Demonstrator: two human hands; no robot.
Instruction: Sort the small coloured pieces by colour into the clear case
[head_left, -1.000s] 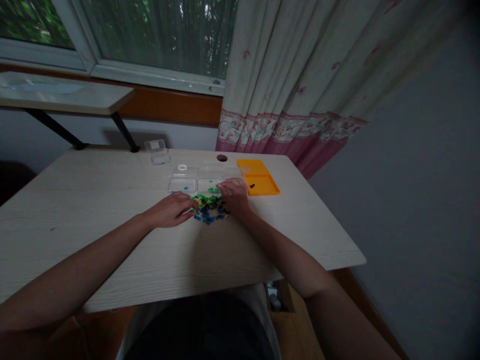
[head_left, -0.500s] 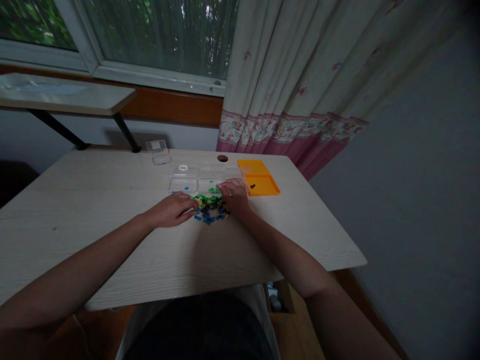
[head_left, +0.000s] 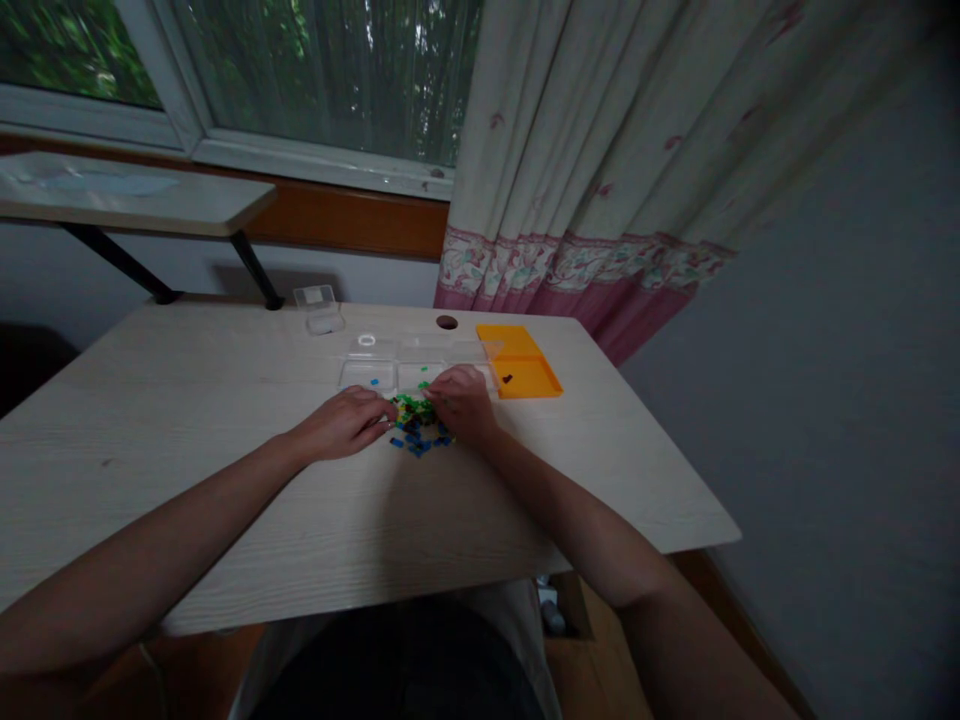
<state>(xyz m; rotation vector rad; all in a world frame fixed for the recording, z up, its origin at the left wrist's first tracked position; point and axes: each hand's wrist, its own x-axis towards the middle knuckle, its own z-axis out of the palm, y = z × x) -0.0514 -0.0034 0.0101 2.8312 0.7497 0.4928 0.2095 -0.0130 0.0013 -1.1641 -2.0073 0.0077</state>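
Observation:
A loose pile of small plastic bricks (head_left: 417,446) in green, blue, yellow and black lies on the table. My left hand (head_left: 346,422) rests at the pile's left edge, its fingers and thumb curled together; anything between them is too small to make out. From the right, my right hand (head_left: 461,402) reaches over the pile with fingers bent down and pinched at the green bricks. What its fingertips hold is hidden. Just behind the pile stands a clear divided plastic box (head_left: 367,374), with a blue brick in its left compartment and green ones in the middle.
An open orange case (head_left: 529,375) with a dark piece in it lies to the right. A small clear box (head_left: 322,322) with its lid up stands at the back left. Behind are a round hole (head_left: 447,322) in the table (head_left: 285,540), a raised shelf (head_left: 150,205) and a curtain (head_left: 570,180).
My right hand has moved from over the clear box's edge down and left onto the pile. My left hand has stayed nearly still. The view has shifted slightly.

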